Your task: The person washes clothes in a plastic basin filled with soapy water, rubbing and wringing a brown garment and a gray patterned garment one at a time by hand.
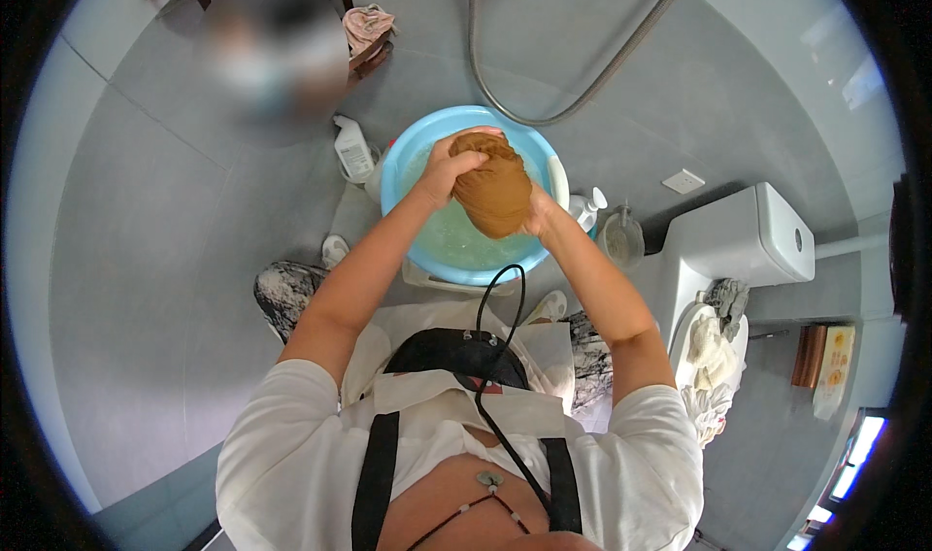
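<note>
A bunched brown cloth point(493, 194) is held up over a round light blue basin point(391, 177). Greenish, slightly foamy water point(456, 238) stands in the basin below it. My left hand point(454, 166) grips the cloth's upper left side, thumb across its front and fingers behind. At the cloth's lower right, my right hand point(534, 211) presses against it; most of its fingers are hidden behind the fabric. What the cloth is, a garment or a rag, I cannot tell.
A white bottle point(353, 150) stands left of the basin, a white pump bottle point(586, 204) right of it. A metal hose point(582, 104) hangs beyond. The toilet point(723, 240) at right has cloths point(714, 352) on it. A blurred person point(277, 56) is at far left.
</note>
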Motion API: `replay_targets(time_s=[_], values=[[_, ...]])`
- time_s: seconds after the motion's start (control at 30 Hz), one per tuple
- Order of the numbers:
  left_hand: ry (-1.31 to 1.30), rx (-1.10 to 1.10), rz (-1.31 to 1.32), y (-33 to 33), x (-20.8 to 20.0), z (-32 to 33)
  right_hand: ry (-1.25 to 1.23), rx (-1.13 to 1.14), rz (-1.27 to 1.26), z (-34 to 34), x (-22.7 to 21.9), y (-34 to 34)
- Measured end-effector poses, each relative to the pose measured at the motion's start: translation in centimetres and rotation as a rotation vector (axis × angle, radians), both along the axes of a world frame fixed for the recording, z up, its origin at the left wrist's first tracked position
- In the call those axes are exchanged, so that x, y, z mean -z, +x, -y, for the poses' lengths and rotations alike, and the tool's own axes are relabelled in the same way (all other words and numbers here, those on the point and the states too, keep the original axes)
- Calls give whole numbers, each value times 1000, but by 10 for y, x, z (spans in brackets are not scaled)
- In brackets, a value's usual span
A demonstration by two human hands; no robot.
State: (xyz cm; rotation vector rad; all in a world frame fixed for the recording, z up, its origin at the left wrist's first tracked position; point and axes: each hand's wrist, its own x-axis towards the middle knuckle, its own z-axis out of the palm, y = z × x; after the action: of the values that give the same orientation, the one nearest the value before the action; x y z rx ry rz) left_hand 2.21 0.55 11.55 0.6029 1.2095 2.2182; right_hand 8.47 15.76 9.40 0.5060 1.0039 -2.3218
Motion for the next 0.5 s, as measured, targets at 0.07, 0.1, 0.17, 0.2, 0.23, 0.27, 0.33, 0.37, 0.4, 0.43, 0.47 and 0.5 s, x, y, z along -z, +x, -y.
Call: replay_targets(time_s=[0.07, 0.1, 0.17, 0.2, 0.23, 0.27, 0.33, 0.37, 0.4, 0.43, 0.47, 0.5], values=[[9, -121, 147, 2, 9, -2, 39, 75, 43, -3, 1, 5], [31, -213, 236, 1, 15, -4, 60, 108, 59, -4, -2, 4], [122, -337, 462, -4, 25, -4, -145, 151, -92, -9, -10, 13], [169, -341, 547, -8, 29, -3, -251, 171, -165, -11, -12, 20], [216, -345, 632, -12, 34, -2, -182, 189, -248, -12, -10, 27], [264, -349, 716, -15, 39, 0, -114, 206, -331, -13, -7, 33], [308, -366, 770, -16, 36, 1, 213, 232, -516, -14, 0, 37], [317, -369, 801, -15, 34, 1, 471, 233, -610, -12, 5, 36], [329, -372, 828, -14, 30, 2, 731, 231, -703, -6, 4, 34], [325, -351, 828, -14, 31, 1, 797, 291, -725, 2, -2, 35], [322, -330, 827, -13, 33, 0, 836, 318, -788, 3, -2, 31], [315, -313, 829, -11, 36, -1, 871, 343, -847, 6, -1, 27]])
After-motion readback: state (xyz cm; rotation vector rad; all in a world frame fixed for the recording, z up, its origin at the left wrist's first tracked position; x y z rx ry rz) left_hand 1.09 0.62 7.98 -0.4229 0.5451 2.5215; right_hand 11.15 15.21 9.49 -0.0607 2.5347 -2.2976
